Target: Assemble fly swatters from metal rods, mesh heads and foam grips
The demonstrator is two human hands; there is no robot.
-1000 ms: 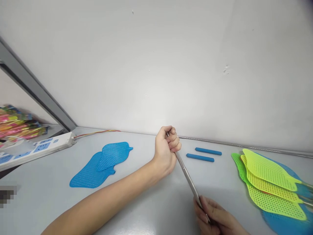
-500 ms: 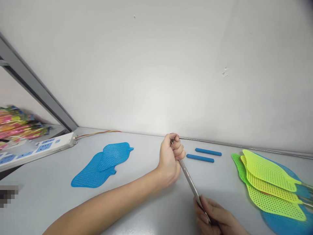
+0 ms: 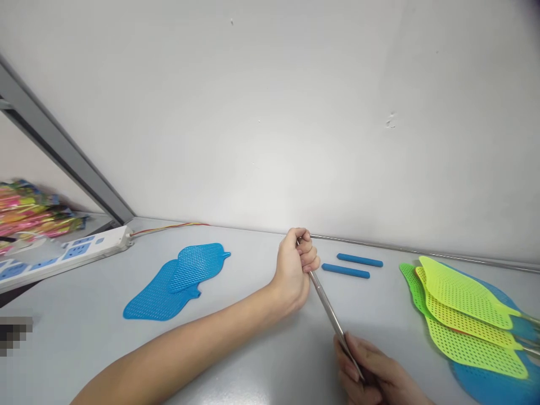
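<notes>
A thin metal telescopic rod [image 3: 325, 302] runs slanting between my two hands. My left hand [image 3: 294, 271] is closed round its upper end, the fingers curled in a fist near the wall. Lower down, my right hand [image 3: 371, 368] grips the same rod between thumb and fingers, part of it hidden in the palm. Just right of my left hand lie two blue handle sleeves, a nearer one [image 3: 346, 271] and a farther one [image 3: 360, 260]. Two blue perforated swatter heads, one [image 3: 200, 265] overlapping the other [image 3: 158, 298], rest flat on the table left of my left arm.
Yellow-green, green and blue fly swatters [image 3: 468, 292] are stacked at the right. More metal rods [image 3: 405, 249] lie along the wall. A white power strip [image 3: 101, 247] sits at the left edge, with packaged colourful goods [image 3: 34, 211] beyond the grey frame [image 3: 63, 135].
Almost nothing differs; both hands keep hold of the rod in the same place. The whole view has shifted very slightly.
</notes>
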